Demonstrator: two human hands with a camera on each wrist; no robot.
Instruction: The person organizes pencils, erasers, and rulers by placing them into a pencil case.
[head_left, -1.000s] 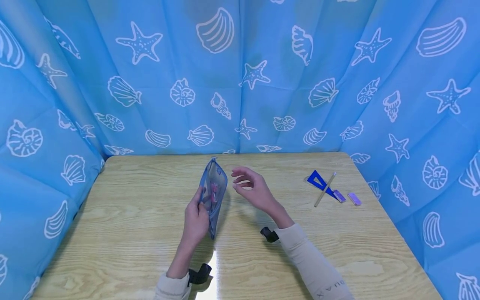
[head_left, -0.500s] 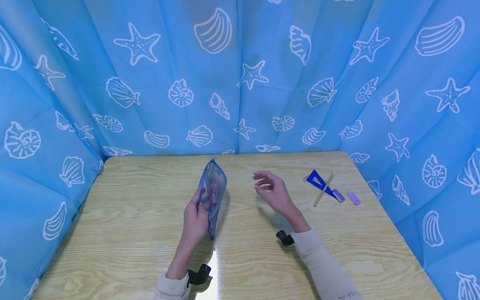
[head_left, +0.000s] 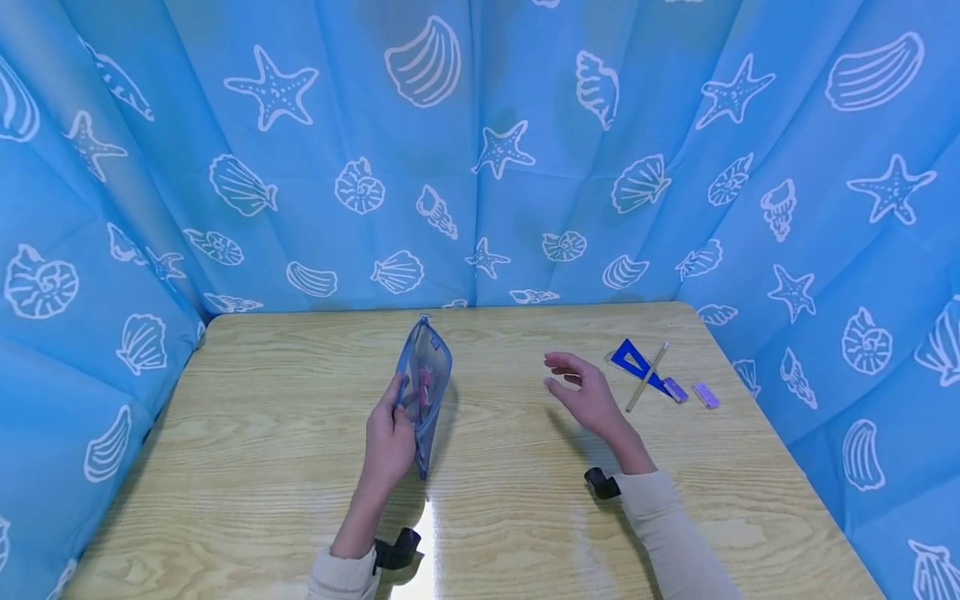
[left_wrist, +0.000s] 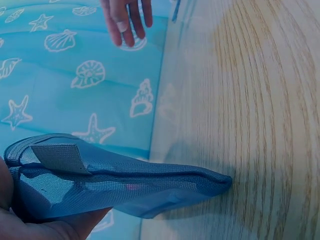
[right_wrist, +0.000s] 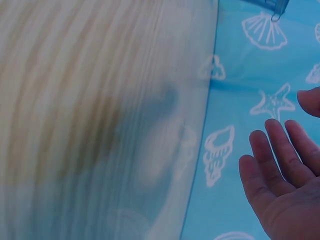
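Observation:
My left hand [head_left: 390, 442] grips a blue-grey mesh zipper pouch [head_left: 436, 358] by its left side and holds it upright with its mouth parted. Something pink [head_left: 425, 387] shows inside it, too unclear to name. In the left wrist view the pouch [left_wrist: 130, 187] stretches out from the thumb and fingers. My right hand [head_left: 590, 396] hovers over the table right of the pouch, fingers loosely bent, holding nothing; the right wrist view shows this hand [right_wrist: 285, 185] with its fingers spread. Nearest to it lie a blue set square [head_left: 628, 358] and a pencil [head_left: 647, 379] across it.
Two small purple erasers, a left one [head_left: 675, 389] touching the set square's tip and a right one [head_left: 706, 395], lie toward the table's right edge. The wooden table [head_left: 262, 433] is enclosed at the back and sides by a blue shell-print curtain [head_left: 315, 217].
My right hand has moved away from the pouch, rightward and slightly toward me, nearing the set square and pencil. The left hand keeps the pouch in nearly the same place.

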